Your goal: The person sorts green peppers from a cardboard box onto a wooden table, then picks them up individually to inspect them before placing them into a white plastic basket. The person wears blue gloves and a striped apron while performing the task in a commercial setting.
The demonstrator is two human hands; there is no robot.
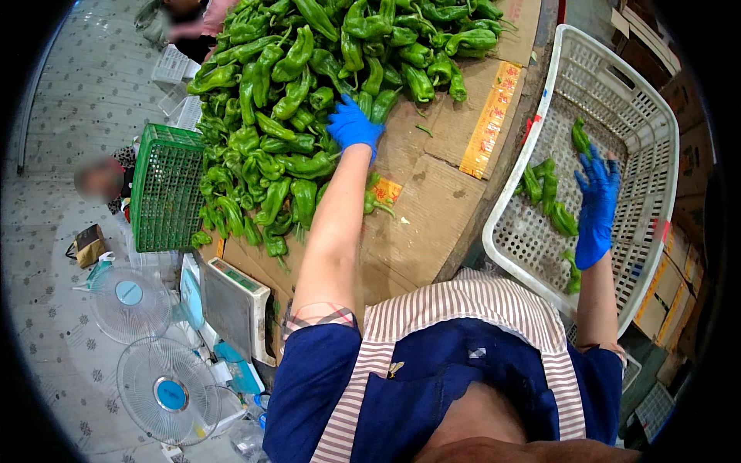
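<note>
A big heap of green peppers (297, 143) lies on flattened cardboard (417, 224). My left hand (355, 127), in a blue glove, rests at the heap's near right side with its fingers spread over the peppers. It touches them, and none is plainly gripped. Over at the right, my right hand (597, 204), gloved in blue too, is inside a white plastic crate (509, 241). Its fingers are apart and hold nothing. One green pepper (580, 137) lies just beyond those fingertips. Several more peppers (549, 193) are on the crate's perforated floor, left of that hand.
Left of the heap stands a green plastic crate (166, 189). A weighing scale (238, 305) sits by the cardboard's near left edge. Two fans (171, 392) are at the lower left. Other people (108, 179) are at the far left and top. Cardboard boxes (670, 297) flank the white crate.
</note>
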